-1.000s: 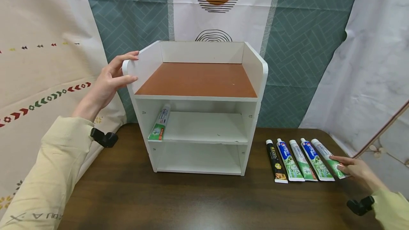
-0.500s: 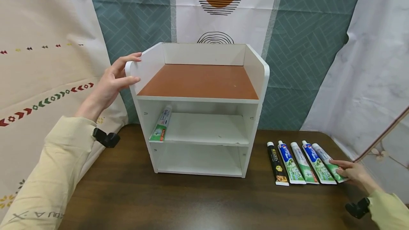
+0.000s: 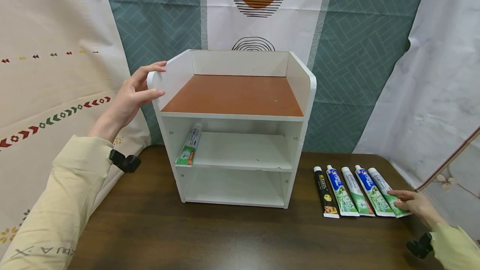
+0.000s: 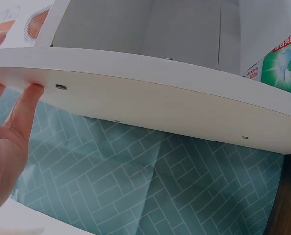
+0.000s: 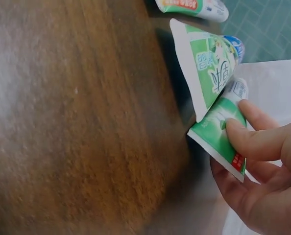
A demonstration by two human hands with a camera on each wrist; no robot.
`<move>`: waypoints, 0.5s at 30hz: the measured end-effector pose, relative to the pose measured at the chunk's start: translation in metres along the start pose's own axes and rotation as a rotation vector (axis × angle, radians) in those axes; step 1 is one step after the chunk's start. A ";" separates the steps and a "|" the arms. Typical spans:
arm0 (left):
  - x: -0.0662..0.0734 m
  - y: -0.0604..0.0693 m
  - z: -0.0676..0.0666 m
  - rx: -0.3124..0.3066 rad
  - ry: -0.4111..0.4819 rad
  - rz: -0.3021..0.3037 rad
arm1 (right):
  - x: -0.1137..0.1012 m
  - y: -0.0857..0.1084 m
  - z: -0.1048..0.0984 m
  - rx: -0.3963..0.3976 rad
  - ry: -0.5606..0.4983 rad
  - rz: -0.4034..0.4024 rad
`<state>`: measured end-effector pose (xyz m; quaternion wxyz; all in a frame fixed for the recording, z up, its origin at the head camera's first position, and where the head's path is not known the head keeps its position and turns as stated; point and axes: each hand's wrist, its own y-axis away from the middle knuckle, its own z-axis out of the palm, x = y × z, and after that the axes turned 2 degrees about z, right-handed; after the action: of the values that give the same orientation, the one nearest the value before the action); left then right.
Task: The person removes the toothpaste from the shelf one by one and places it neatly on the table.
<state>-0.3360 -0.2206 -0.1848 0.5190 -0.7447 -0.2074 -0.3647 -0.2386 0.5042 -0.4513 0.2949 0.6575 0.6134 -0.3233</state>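
Note:
At the upper left of the head view, my left hand (image 3: 129, 95) holds the side panel of a white shelf unit (image 3: 240, 149). Its thumb and fingers lie on either side of the panel's edge. Far right, my right hand (image 3: 418, 206) pinches the lower end of a green-and-white toothpaste tube (image 3: 381, 183), the rightmost of a row. In the right wrist view, thumb and forefinger lie on the tube (image 5: 219, 125), other fingers by its crimped end. It touches the neighbouring blue-and-green toothpaste tube (image 3: 375, 191).
Left of the held tube lie another green-and-white tube (image 3: 356, 191), a blue-and-green one (image 3: 342, 191) and a black one (image 3: 325, 193). One more toothpaste tube (image 3: 190, 145) lies on the unit's middle shelf, at the left. All stands on a dark wooden table (image 3: 210, 236).
The rightmost tube has shifted slightly against its neighbour, with my right hand at its lower end throughout. My left hand stays on the shelf unit. The head view has shifted slightly.

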 end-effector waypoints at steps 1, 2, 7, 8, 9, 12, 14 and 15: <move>0.000 0.000 0.000 0.001 -0.002 -0.001 | 0.000 -0.001 0.000 0.014 0.035 -0.010; 0.000 0.000 0.000 0.001 -0.002 -0.003 | 0.000 -0.002 0.000 0.029 0.063 -0.016; 0.001 0.000 0.001 0.004 0.004 -0.007 | 0.002 -0.004 -0.002 0.046 0.144 -0.025; 0.001 0.000 0.001 0.005 0.005 -0.008 | 0.002 -0.005 -0.002 0.046 0.143 -0.019; 0.001 0.000 0.001 0.005 0.005 -0.009 | 0.003 -0.005 -0.002 0.045 0.141 -0.012; 0.001 0.000 0.000 0.005 0.003 -0.011 | 0.004 -0.007 -0.002 0.045 0.128 -0.009; 0.001 0.000 0.000 0.004 -0.002 -0.012 | 0.006 -0.007 -0.001 0.056 0.125 -0.014; 0.000 0.000 0.000 0.004 -0.004 -0.013 | 0.007 -0.007 -0.001 0.064 0.127 -0.022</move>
<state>-0.3355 -0.2208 -0.1848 0.5176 -0.7432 -0.2138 -0.3662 -0.2454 0.5096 -0.4561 0.2308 0.6788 0.6276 -0.3037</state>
